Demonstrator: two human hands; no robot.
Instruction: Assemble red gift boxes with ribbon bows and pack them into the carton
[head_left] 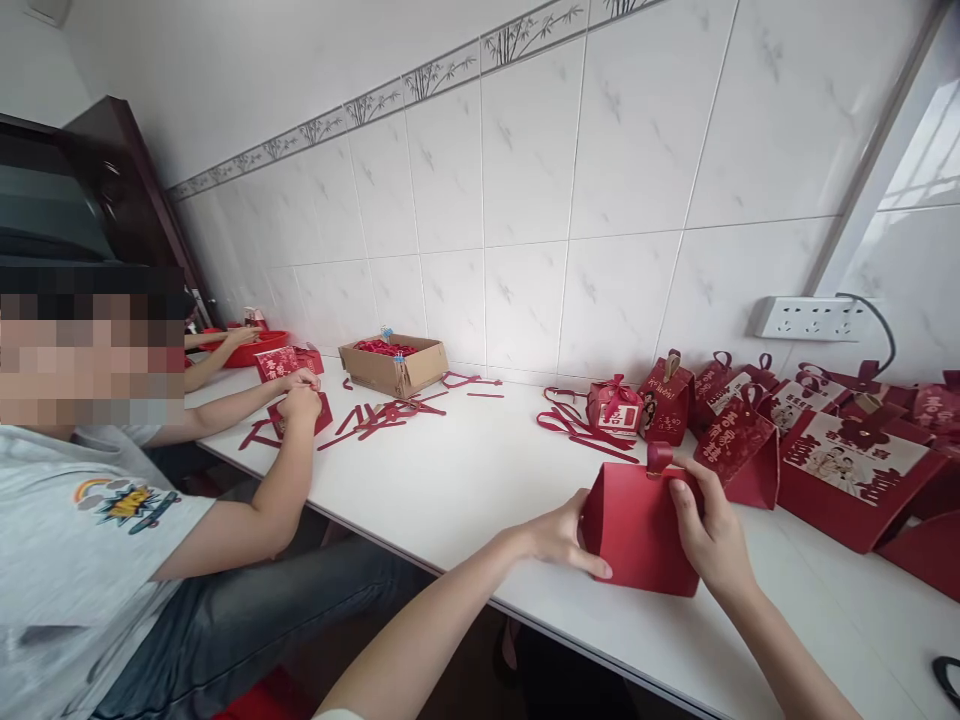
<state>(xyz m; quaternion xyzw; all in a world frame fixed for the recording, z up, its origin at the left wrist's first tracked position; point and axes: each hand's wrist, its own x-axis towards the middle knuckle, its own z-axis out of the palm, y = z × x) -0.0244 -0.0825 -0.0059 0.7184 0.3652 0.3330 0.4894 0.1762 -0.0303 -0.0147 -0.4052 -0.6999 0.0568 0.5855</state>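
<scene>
A plain red gift box (641, 530) with a sloping top stands at the table's front edge, a dark red ribbon loop (659, 458) on its top. My left hand (562, 532) grips its lower left side, thumb on the face toward me and fingers partly hidden behind. Around the upper right edge my right hand (709, 525) is closed, its thumb on the front face and its fingers near the ribbon loop. Just behind stand a small pink box with a bow (613, 405) and a taller red box (666, 400).
Several finished-looking red boxes (847, 465) crowd the right side. Loose ribbons (386, 415) lie mid-table, near a cardboard carton (394, 365) of red material. At left a co-worker's hands (300, 390) handle a red box. Farther back is a red basin (255, 348). A power strip (814, 319) is on the wall.
</scene>
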